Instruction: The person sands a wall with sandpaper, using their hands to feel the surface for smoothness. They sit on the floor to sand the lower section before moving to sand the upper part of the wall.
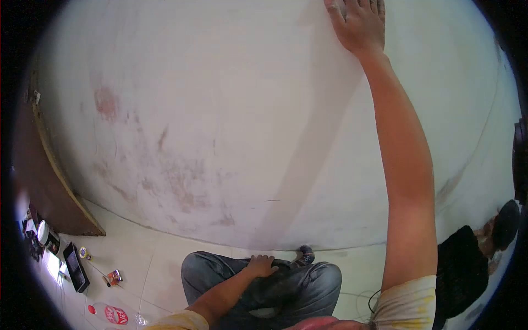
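Note:
High on the white wall (242,99), my right hand (360,25) lies pressed against the surface with the arm stretched up. The top of the picture cuts off its fingertips. Between thumb and forefinger shows a small greyish patch, too little to name; whatever is under the palm is hidden. Pale dust marks the thumb. My left hand (261,266) rests on my lap over the dark grey jeans (220,275), fingers loosely laid out and holding nothing. Reddish and grey-brown stains mark the wall's lower left.
On the tiled floor (165,264) at left are a plastic bottle (113,314), a black tray (76,268), a small orange-labelled container (114,278) and a dark tub (48,237). A brown wooden panel (49,181) stands left. Black cloth (465,275) lies right.

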### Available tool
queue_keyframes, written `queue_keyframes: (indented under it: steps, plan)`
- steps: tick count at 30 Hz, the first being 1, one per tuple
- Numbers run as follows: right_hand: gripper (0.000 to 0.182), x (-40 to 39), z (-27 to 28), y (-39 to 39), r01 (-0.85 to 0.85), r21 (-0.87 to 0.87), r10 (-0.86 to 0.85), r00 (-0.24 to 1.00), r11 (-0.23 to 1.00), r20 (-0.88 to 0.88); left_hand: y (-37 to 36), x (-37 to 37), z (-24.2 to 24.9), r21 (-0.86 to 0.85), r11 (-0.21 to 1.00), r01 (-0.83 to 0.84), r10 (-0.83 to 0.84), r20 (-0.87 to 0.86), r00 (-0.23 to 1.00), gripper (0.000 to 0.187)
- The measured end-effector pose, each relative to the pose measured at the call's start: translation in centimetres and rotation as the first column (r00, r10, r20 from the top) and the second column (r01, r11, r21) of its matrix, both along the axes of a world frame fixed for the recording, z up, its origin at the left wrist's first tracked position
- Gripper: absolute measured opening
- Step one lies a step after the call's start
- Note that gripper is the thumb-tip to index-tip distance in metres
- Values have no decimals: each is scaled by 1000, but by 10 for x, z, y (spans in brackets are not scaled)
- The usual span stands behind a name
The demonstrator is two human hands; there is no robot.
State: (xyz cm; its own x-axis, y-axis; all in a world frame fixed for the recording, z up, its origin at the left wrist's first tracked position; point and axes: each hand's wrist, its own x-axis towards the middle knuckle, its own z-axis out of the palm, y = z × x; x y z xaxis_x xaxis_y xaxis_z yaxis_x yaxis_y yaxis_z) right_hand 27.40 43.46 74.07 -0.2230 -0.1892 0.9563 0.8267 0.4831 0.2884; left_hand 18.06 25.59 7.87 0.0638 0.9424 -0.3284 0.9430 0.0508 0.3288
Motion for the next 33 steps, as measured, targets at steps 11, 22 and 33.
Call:
queue_keyframes:
  steps: [11, 22, 33]
  plan:
    - [65, -7, 0, 5, 12, 73, -11, 1000, 997, -11, 11, 3, -2, -23, 1000, -20, 19, -55, 998, 65]
    - [67, 4, -79, 8, -79, 83, 70, 992, 993, 104, -3, 8, -11, 53, 998, -37, 36, 11, 999, 62]
    - [56, -7, 87, -12, -43, -45, 39, 995, 998, -89, 5, -1, -4, -72, 997, 8, -5, 33, 999, 66]
